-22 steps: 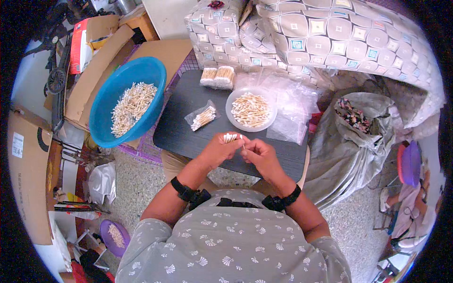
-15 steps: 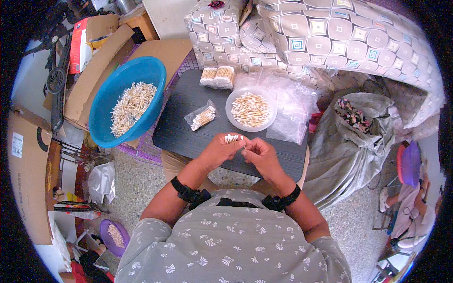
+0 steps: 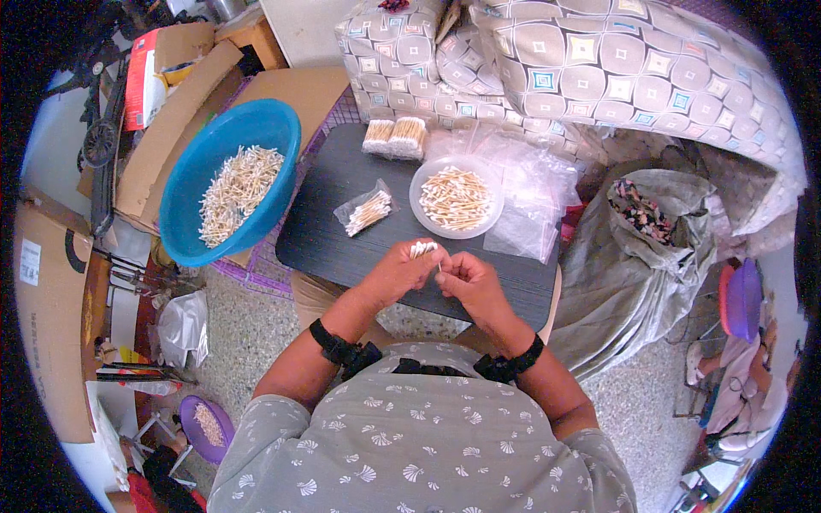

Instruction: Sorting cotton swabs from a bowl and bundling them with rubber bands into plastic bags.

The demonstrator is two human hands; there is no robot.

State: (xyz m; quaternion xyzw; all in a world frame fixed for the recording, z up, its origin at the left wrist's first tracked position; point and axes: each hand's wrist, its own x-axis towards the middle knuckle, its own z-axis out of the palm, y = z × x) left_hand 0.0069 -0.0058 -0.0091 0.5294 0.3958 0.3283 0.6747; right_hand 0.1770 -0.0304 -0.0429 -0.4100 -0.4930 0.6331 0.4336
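Note:
A small bunch of cotton swabs point(image 3: 422, 249) is gripped in my left hand point(image 3: 405, 270), white tips showing above the fingers. Close beside it, my right hand point(image 3: 472, 284) pinches a single swab, held nearly upright between the two hands. Both hands are over the near edge of a dark tabletop point(image 3: 329, 248). Just beyond them stands a round white bowl point(image 3: 416, 214) of loose swabs. Left of the bowl lies a clear bag point(image 3: 369, 211) partly filled with swabs. Two packed bundles of swabs point(image 3: 393, 138) sit at the table's far edge.
Clear plastic bags point(image 3: 530, 197) are spread right of the bowl. A blue basin point(image 3: 174, 209) holding many swabs stands to the left on cardboard. At the right is a grey sack point(image 3: 599, 282). A patterned sofa point(image 3: 599, 68) is behind the table. Other people show at both lower sides.
My hands stay almost in place, with only small finger movements around the swabs. Nothing else on the table has visibly moved.

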